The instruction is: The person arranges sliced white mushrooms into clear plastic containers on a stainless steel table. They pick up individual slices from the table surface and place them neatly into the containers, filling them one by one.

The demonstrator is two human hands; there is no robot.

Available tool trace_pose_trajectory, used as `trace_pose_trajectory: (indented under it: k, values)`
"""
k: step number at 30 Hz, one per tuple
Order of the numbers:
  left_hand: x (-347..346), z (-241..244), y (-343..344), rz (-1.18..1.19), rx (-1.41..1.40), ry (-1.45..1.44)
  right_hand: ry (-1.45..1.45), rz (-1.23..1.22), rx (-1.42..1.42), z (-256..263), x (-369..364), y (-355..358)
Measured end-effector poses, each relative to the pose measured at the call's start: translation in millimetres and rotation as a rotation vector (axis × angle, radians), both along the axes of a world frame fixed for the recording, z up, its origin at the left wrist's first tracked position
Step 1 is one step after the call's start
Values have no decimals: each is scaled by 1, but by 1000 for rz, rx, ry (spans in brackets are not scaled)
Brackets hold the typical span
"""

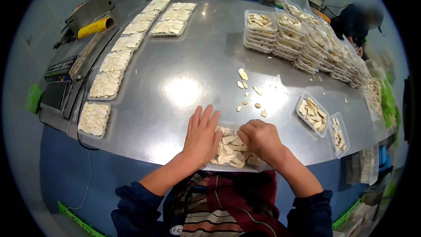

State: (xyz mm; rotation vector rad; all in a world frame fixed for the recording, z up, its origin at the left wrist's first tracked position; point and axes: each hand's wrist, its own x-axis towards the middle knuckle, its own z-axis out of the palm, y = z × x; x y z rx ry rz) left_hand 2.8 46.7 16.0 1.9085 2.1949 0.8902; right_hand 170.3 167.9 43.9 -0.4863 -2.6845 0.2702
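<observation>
In front of me, at the table's near edge, sits a clear plastic tray (260,167) filled with pale slices (234,153) that look like mushroom. My left hand (202,135) lies along the tray's left side, fingers stretched out and slightly apart, the thumb over the slices. Over the tray's right side, my right hand (261,138) is bent with its fingers curled inward. Whether a slice is between those fingertips is hidden. Just beyond the tray, several loose pieces (257,90) are scattered on the steel table (154,115).
Trays of neatly laid slices (110,61) line the left side. Tall stacks of filled trays (289,36) stand at the far right. Nearer on the right are a tray of slices (312,113) and one of thin pieces (338,135). A person (352,26) works beyond the stacks.
</observation>
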Motion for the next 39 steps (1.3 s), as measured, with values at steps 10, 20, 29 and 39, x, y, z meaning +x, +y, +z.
trace_pose_trajectory:
  k: [10, 20, 29, 39]
  values:
    - [23, 3, -19, -186, -195, 134, -89, -521, -154, -20, -80, 134]
    - [26, 9, -16, -238, -186, 136, 60, -450, -84, -48, -88, 142]
    - [4, 22, -23, 46, 7, -3, -36, -425, -15, -59, -81, 167]
    - [-16, -25, -56, 359, 303, -365, 0, -419, -897, 36, -38, 41]
